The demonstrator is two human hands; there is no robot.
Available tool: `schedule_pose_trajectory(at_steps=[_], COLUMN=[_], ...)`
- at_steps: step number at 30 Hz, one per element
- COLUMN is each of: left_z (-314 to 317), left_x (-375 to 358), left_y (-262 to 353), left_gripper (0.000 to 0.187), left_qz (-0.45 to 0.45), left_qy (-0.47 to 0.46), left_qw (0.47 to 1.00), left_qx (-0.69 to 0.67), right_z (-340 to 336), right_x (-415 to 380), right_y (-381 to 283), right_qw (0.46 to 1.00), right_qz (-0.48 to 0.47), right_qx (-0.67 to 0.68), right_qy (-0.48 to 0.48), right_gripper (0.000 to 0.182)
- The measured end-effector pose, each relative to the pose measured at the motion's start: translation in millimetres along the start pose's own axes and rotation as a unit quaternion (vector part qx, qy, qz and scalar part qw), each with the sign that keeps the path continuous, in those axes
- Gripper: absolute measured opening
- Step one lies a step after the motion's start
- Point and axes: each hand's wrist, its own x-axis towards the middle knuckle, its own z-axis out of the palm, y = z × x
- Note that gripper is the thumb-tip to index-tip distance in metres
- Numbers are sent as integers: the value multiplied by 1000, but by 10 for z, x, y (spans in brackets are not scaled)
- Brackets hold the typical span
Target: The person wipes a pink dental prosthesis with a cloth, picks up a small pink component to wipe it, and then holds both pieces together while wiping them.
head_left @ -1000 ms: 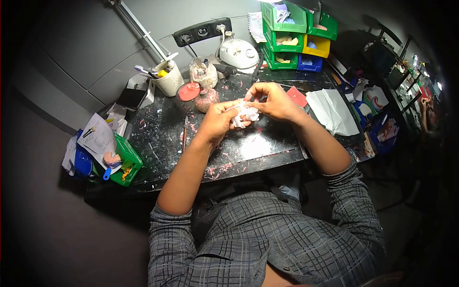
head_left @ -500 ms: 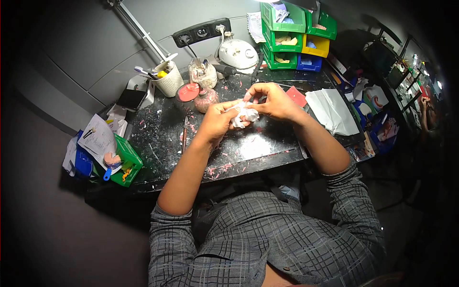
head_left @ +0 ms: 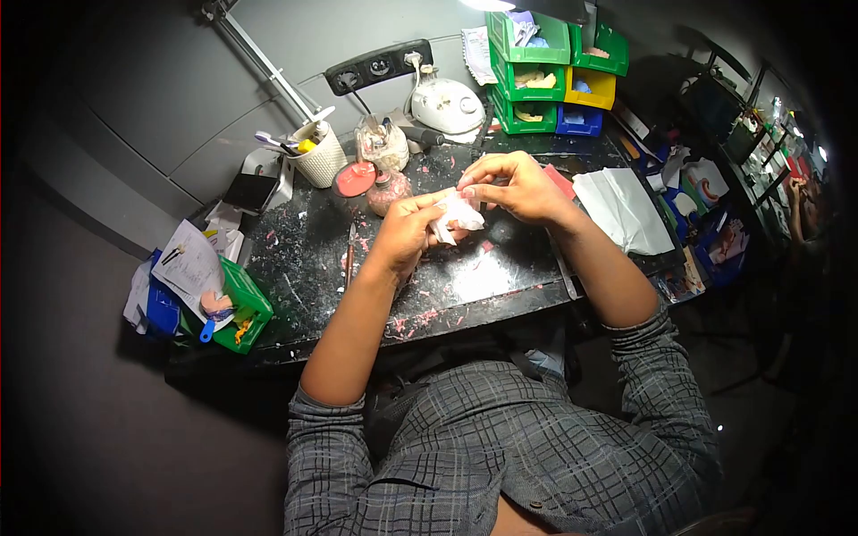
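My left hand (head_left: 409, 234) is closed around a crumpled white tissue (head_left: 458, 214), held above the black workbench (head_left: 429, 286). Whatever the tissue may wrap is hidden. My right hand (head_left: 525, 189) is just to the right, thumb and fingertips pinched together at the tissue's upper edge; what lies between them is too small to make out. Behind my left hand stands a glass bottle with pinkish contents (head_left: 390, 194), beside a round dish of red material (head_left: 356, 179). A slim knife with a brown handle (head_left: 349, 261) lies left of my left forearm.
Pink shavings are scattered over the bench. At the back are a white pen cup (head_left: 320, 163), a tool jar (head_left: 382, 147), a white machine (head_left: 447, 105) and stacked bins (head_left: 534, 80). White sheets (head_left: 623, 210) lie right; a green bin (head_left: 246, 304) with papers sits left.
My right fingers have closed in to a pinch at the tissue's top edge. The tissue has shifted in my left hand and hangs more spread out. The whole view has moved slightly.
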Motion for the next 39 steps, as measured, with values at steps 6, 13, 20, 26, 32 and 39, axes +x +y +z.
schedule_pose_trajectory(at_steps=[6, 13, 20, 26, 32, 39], left_z=[-27, 85, 157, 155, 118, 40], left_x=[33, -13, -78, -73, -15, 25], left_y=[-62, -96, -5, 14, -14, -73], left_gripper=[42, 60, 65, 47, 38, 25], left_qz=[13, 68, 14, 58, 129, 148], left_qy=[-24, -91, -76, -39, 6, -19], left_qw=[998, 988, 994, 993, 989, 988], left_qx=[53, 104, 78, 95, 78, 46], right_z=[-17, -54, -63, -57, -44, -60], right_x=[-19, -39, -32, -62, -59, -82], right_y=[-145, -119, -62, -160, -151, -241], right_qw=[993, 993, 992, 993, 994, 997], right_qz=[-5, 30, 5, 21, 24, 27], right_qx=[87, 74, 111, 106, 108, 70], right_qy=[75, 84, 63, 52, 22, 2], right_gripper=[13, 14, 14, 14, 15, 19])
